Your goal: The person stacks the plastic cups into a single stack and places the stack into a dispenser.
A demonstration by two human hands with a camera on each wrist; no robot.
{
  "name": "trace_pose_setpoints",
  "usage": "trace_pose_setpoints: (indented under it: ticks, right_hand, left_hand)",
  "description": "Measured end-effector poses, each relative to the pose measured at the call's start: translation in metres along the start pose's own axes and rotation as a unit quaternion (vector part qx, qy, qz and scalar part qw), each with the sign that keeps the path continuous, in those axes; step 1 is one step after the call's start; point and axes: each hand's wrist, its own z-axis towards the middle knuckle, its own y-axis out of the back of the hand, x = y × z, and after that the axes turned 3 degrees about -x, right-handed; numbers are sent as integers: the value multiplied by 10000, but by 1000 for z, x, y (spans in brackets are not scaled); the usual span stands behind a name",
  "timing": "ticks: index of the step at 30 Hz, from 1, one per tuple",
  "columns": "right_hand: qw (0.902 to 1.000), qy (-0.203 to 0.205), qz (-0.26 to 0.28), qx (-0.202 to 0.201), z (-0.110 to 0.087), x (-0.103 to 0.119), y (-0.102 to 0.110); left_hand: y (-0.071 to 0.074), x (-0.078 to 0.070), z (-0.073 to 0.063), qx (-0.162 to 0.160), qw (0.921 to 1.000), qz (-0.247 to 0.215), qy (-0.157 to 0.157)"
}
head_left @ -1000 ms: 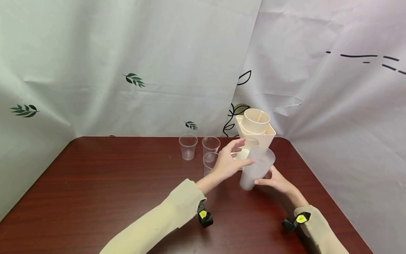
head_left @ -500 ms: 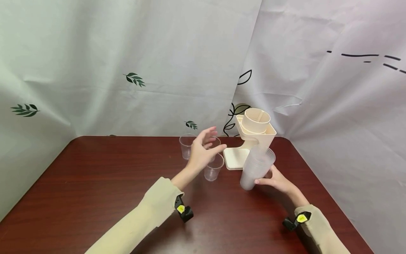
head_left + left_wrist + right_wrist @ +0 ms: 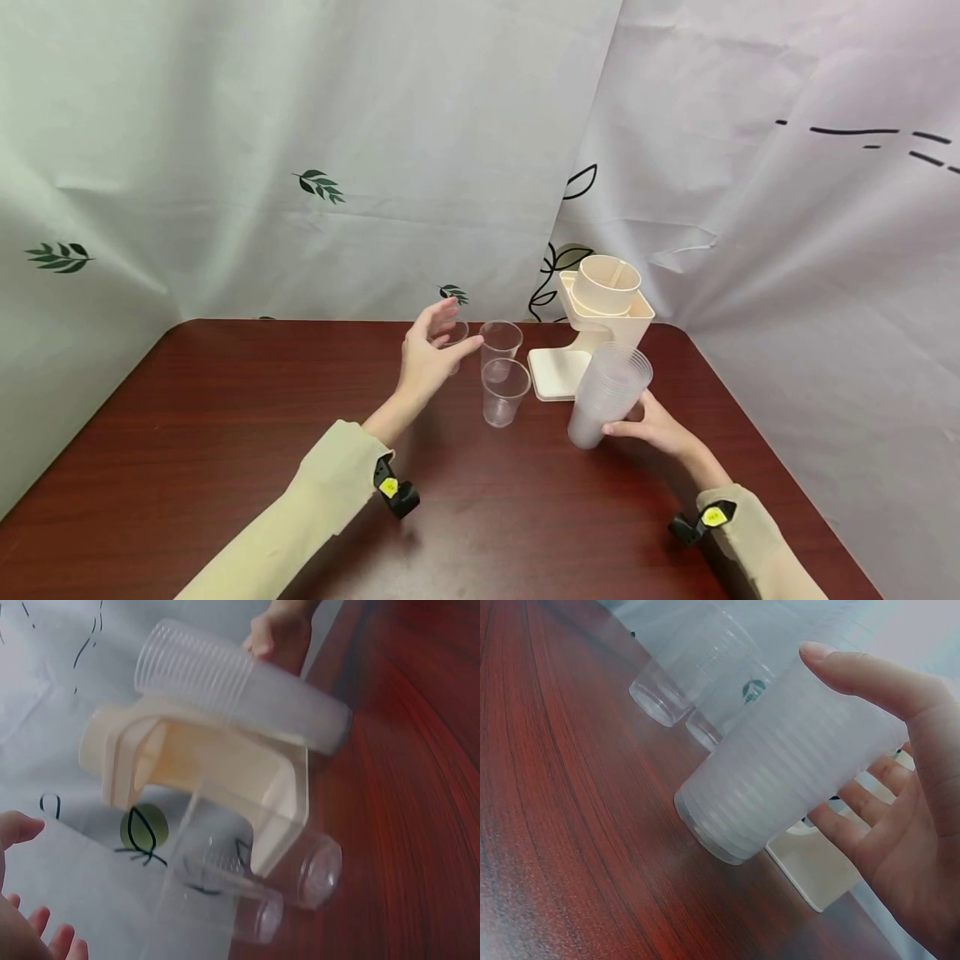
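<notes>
My right hand point(image 3: 654, 427) grips a tilted stack of nested clear plastic cups point(image 3: 606, 398) over the right part of the table. In the right wrist view its thumb lies along one side of the stack and the fingers are on the other. My left hand point(image 3: 424, 360) is in the air with fingers spread and nothing between them. It partly covers a clear plastic cup point(image 3: 461, 331) at the back. To its right, two more single cups stand upright, a nearer cup point(image 3: 501, 407) and a farther cup point(image 3: 500, 340).
A cream plastic stand point(image 3: 556, 372) with a round tube on top point(image 3: 604, 287) is behind the stack. The dark red wooden table point(image 3: 262, 458) ends at a pale curtain point(image 3: 375, 208) with leaf prints. Each wrist wears a black camera band.
My left hand has moved left, away from the stack and past the single cups, uncovering the two cups on the right. The right hand and its stack have stayed put.
</notes>
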Motion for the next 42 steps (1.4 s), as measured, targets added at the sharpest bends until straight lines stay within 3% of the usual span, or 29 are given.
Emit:
trace_pose_setpoints:
  ticks: [8, 19, 29, 42]
  right_hand:
    - [9999, -132, -23, -38, 0, 0, 0]
    - [9994, -322, -72, -61, 1, 2, 1]
    - [9995, -317, -65, -65, 0, 3, -1]
    - [9994, -310, -108, -98, -1, 2, 0]
  left_hand:
    - [18, 19, 5, -310, 9981, 508, 158]
    - [30, 41, 15, -161, 9935, 921, 649]
    - [29, 53, 26, 122, 9832, 1275, 1303]
    - [22, 68, 34, 364, 9792, 1154, 1627]
